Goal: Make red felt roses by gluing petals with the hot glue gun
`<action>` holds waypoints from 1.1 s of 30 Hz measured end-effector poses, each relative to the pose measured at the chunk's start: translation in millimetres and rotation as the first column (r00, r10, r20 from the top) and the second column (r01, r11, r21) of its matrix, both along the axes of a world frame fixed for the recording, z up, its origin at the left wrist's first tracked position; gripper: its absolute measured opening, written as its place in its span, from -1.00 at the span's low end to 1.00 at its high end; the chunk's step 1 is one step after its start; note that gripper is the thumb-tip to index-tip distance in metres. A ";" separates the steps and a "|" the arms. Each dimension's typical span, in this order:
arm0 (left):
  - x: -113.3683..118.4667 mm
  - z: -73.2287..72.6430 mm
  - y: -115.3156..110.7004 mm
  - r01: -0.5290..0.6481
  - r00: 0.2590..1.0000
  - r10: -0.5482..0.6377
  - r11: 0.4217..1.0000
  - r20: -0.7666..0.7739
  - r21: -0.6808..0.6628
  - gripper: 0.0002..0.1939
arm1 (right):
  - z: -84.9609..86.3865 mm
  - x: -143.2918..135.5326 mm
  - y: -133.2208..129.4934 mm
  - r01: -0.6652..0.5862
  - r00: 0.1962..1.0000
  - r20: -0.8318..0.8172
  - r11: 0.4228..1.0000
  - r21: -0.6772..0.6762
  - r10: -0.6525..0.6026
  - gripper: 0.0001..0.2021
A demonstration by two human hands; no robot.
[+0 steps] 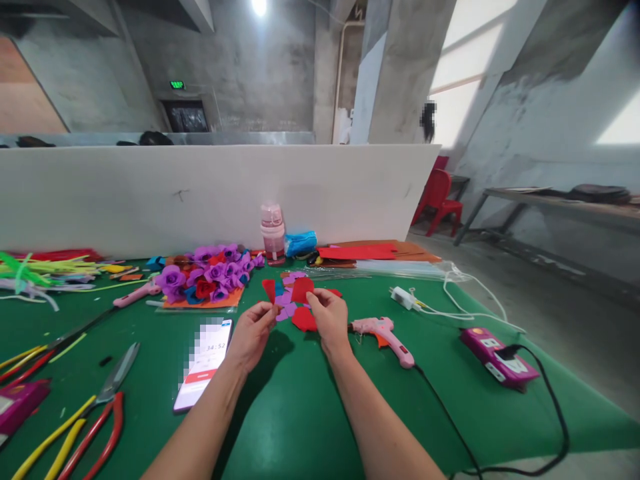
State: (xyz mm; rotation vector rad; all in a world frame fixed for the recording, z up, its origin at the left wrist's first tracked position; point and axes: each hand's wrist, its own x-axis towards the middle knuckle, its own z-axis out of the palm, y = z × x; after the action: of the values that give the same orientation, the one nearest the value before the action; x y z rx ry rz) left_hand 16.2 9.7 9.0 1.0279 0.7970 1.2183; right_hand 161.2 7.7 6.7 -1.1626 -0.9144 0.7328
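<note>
My left hand [256,327] is closed in a pinch on a small red piece [269,289], which looks like a folded or rolled felt or paper petal. Between the thumb and fingers of my right hand [326,315] is a flat red petal [301,289]. Under and between the hands lie purple petals [287,311] and more red petals [303,320] on the green table. A pink glue gun [383,331] rests just right of my right hand, its nozzle close to the wrist. Left of my left forearm lies a phone [206,363] with a lit screen.
Purple and red paper roses [210,272] are piled at back left. Scissors [107,393] lie at front left. A pink bottle [273,237] stands by the white partition [215,193]. To the right are a white plug [404,298] and a purple power box [500,360] with a black cord.
</note>
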 end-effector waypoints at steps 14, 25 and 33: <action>-0.2 -8.7 2.3 0.076 0.996 -0.069 0.991 0.060 -0.114 -0.83 | 6.3 2.3 -6.8 0.059 0.968 0.247 0.998 -0.017 -0.053 -0.77; 3.6 -5.8 -1.7 0.075 0.997 -0.072 0.989 0.027 -0.130 -0.81 | 9.1 -2.7 -9.8 0.023 0.954 0.297 1.000 0.017 -0.027 -0.78; 5.8 -2.3 -5.1 0.077 0.997 -0.075 0.990 0.024 -0.117 -0.81 | 13.1 -7.5 -15.4 -0.019 0.947 0.320 0.999 0.028 0.009 -0.78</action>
State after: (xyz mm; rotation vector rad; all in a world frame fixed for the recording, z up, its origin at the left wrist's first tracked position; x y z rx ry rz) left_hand 22.0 4.6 6.7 0.9404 0.7981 1.1018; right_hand 153.7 -7.7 19.8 -1.2707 -1.2018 0.5458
